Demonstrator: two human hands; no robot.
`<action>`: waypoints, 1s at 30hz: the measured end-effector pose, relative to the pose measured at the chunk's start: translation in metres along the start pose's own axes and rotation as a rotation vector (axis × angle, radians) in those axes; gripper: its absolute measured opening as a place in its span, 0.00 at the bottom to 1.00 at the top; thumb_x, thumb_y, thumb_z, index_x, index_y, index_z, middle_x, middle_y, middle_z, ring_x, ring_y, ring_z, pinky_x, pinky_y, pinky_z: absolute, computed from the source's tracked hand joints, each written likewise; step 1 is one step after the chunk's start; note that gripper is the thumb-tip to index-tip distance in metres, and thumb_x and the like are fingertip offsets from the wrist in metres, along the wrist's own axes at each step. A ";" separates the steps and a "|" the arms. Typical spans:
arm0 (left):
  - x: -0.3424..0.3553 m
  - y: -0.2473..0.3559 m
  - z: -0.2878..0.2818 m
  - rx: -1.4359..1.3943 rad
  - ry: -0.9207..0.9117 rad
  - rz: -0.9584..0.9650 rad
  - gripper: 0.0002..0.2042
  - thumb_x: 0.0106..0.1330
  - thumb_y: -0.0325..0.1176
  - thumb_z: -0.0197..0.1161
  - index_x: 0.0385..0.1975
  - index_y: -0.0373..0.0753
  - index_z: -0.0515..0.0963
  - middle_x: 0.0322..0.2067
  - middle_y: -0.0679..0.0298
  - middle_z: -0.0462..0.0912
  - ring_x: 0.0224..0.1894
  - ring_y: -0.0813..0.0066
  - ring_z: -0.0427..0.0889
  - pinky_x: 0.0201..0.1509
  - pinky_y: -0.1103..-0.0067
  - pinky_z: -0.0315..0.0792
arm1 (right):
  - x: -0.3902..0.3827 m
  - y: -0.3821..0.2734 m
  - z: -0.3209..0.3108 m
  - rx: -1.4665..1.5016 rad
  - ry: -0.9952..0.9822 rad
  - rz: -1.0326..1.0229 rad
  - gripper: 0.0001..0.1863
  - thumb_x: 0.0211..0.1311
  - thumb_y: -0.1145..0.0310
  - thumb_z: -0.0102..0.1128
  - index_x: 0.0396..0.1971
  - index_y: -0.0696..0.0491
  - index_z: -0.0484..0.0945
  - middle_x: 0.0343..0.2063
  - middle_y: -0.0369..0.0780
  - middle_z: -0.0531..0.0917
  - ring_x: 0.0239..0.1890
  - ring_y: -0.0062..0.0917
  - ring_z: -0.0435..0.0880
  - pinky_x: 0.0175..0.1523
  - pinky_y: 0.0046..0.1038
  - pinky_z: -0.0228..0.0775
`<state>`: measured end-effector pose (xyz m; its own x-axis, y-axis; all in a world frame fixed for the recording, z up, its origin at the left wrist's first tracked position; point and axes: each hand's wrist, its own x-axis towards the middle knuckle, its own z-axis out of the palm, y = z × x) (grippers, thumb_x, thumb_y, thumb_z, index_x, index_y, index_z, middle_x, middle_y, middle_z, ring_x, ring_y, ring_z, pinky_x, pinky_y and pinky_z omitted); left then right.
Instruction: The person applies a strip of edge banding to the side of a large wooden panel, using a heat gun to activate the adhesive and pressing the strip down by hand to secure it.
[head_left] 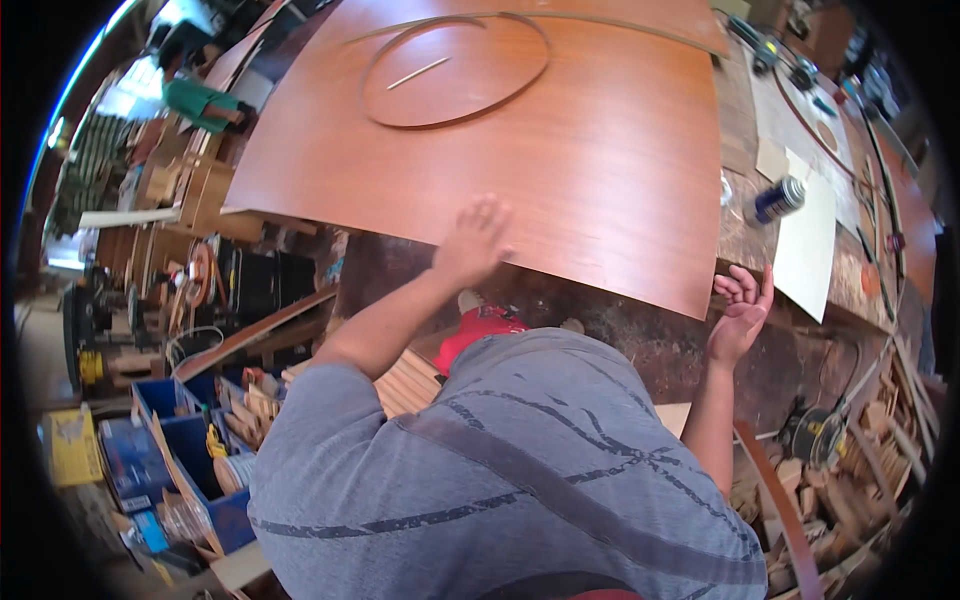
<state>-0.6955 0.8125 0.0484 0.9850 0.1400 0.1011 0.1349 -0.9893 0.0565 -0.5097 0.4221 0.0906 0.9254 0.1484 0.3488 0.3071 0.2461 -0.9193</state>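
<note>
A large reddish-brown wood-grain board (600, 150) lies in front of me. My left hand (475, 237) rests flat near its front edge, fingers stretched and slightly blurred. Just off the board's right front corner is my right hand (741, 318), palm turned up, some fingers loosely curled and one raised; nothing shows in it. On the board lies a thin brown strip bent into a loop (455, 122), with a short pale pencil-like stick (418, 73) inside it. A long narrow strip (620, 27) runs along the board's far edge.
Right of the board, a dark blue spray can (780, 200) stands near a white sheet (806, 245) on a worn bench. Power tools (766, 55) lie farther back. Blue bins (195, 450) and wood scraps fill the left; offcuts (830, 500) the right. A person in green (200, 103) is far left.
</note>
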 end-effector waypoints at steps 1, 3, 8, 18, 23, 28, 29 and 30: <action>-0.013 -0.029 -0.001 -0.002 0.039 -0.126 0.33 0.69 0.53 0.50 0.68 0.40 0.59 0.68 0.47 0.58 0.71 0.46 0.55 0.71 0.51 0.49 | 0.005 -0.001 0.011 0.020 -0.043 0.010 0.52 0.64 0.31 0.44 0.69 0.62 0.47 0.48 0.49 0.76 0.43 0.29 0.80 0.52 0.31 0.71; -0.028 -0.064 -0.022 0.033 -0.018 -0.453 0.33 0.71 0.53 0.48 0.71 0.43 0.54 0.72 0.46 0.50 0.74 0.50 0.48 0.74 0.53 0.42 | 0.007 0.006 0.023 0.018 -0.101 0.048 0.52 0.63 0.31 0.44 0.70 0.62 0.47 0.48 0.48 0.76 0.43 0.29 0.79 0.53 0.31 0.71; -0.016 -0.049 0.027 0.054 -0.044 -0.496 0.40 0.68 0.59 0.48 0.66 0.26 0.58 0.68 0.40 0.56 0.72 0.42 0.50 0.75 0.55 0.41 | 0.019 0.051 0.057 -0.011 -0.282 0.185 0.47 0.66 0.35 0.46 0.71 0.57 0.50 0.47 0.45 0.75 0.42 0.27 0.77 0.53 0.30 0.70; 0.035 0.130 0.021 -0.273 -0.011 0.189 0.42 0.62 0.59 0.57 0.72 0.43 0.53 0.72 0.49 0.48 0.75 0.51 0.45 0.75 0.54 0.39 | 0.038 0.120 0.090 -0.148 -0.382 0.119 0.29 0.76 0.60 0.43 0.70 0.56 0.53 0.44 0.42 0.74 0.42 0.22 0.76 0.50 0.23 0.69; 0.012 0.055 -0.002 -0.214 -0.116 -0.112 0.44 0.61 0.63 0.56 0.72 0.44 0.53 0.73 0.53 0.49 0.75 0.55 0.45 0.75 0.54 0.41 | 0.038 0.109 0.094 -0.208 -0.364 0.104 0.29 0.76 0.59 0.44 0.70 0.57 0.53 0.47 0.43 0.75 0.44 0.25 0.77 0.52 0.26 0.70; -0.012 -0.042 0.009 -0.058 0.048 -0.318 0.40 0.64 0.64 0.50 0.71 0.46 0.55 0.73 0.53 0.49 0.75 0.54 0.47 0.73 0.48 0.42 | 0.037 0.110 0.094 -0.287 -0.353 0.074 0.29 0.76 0.60 0.43 0.70 0.57 0.53 0.49 0.44 0.74 0.49 0.28 0.76 0.56 0.28 0.69; -0.013 -0.057 0.000 -0.078 0.041 -0.321 0.40 0.64 0.64 0.50 0.71 0.46 0.55 0.73 0.53 0.49 0.75 0.54 0.47 0.73 0.48 0.42 | 0.034 0.108 0.092 -0.298 -0.318 0.064 0.29 0.76 0.61 0.43 0.70 0.57 0.53 0.50 0.45 0.74 0.51 0.29 0.76 0.58 0.29 0.68; -0.016 -0.072 -0.016 -0.116 -0.018 -0.422 0.40 0.64 0.65 0.49 0.72 0.47 0.54 0.73 0.53 0.48 0.75 0.54 0.46 0.74 0.50 0.41 | 0.033 0.108 0.093 -0.311 -0.331 0.071 0.29 0.76 0.61 0.43 0.70 0.57 0.53 0.50 0.45 0.74 0.51 0.29 0.76 0.58 0.29 0.68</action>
<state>-0.7232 0.8821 0.0590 0.8478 0.5296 0.0279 0.5143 -0.8338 0.2007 -0.4667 0.5427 0.0197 0.8415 0.4648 0.2755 0.3440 -0.0677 -0.9365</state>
